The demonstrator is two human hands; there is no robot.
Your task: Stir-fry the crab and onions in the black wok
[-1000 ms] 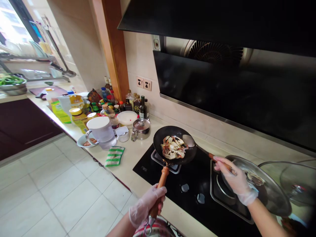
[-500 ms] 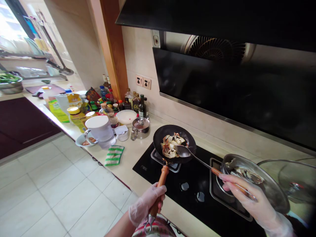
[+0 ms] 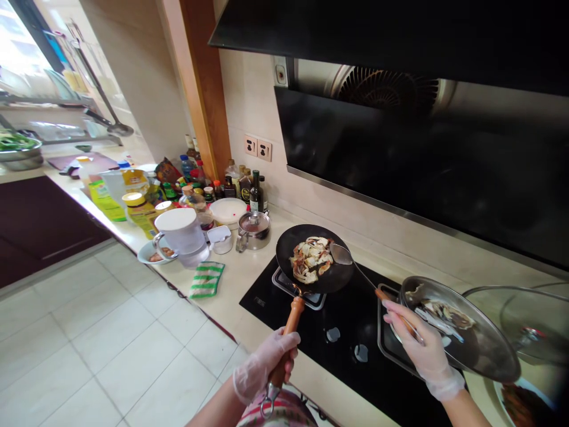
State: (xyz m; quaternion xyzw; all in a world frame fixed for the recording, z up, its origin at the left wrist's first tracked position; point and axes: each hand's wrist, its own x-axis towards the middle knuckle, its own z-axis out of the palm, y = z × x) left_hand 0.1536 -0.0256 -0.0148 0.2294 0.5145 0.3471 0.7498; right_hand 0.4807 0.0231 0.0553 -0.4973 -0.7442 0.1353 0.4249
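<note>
My left hand [image 3: 271, 362], in a clear plastic glove, is wrapped round the wooden handle of a black wok [image 3: 284, 252] on the left burner. Pale and reddish-brown pieces that look like cut crab [image 3: 309, 258] lie in the wok. My right hand [image 3: 420, 341], gloved as well, grips the wooden handle of a metal spatula [image 3: 341, 255]. The spatula's blade is at the right side of the wok, beside the pieces. Below my right wrist's far side, a large metal pan [image 3: 489, 353] with greyish pieces in it stands on the right burner.
A glass lid [image 3: 528, 314] leans at the right, above a plate of dark food [image 3: 524, 403]. Left of the black hob [image 3: 306, 332] are a green-striped cloth [image 3: 207, 279], a water pitcher [image 3: 180, 234], a lidded steel pot [image 3: 253, 231] and several bottles. The range hood [image 3: 400, 160] overhangs the hob.
My right hand has moved left, and the spatula blade has shifted from the middle of the pieces toward the wok's upper right side. My left hand has stayed on the handle.
</note>
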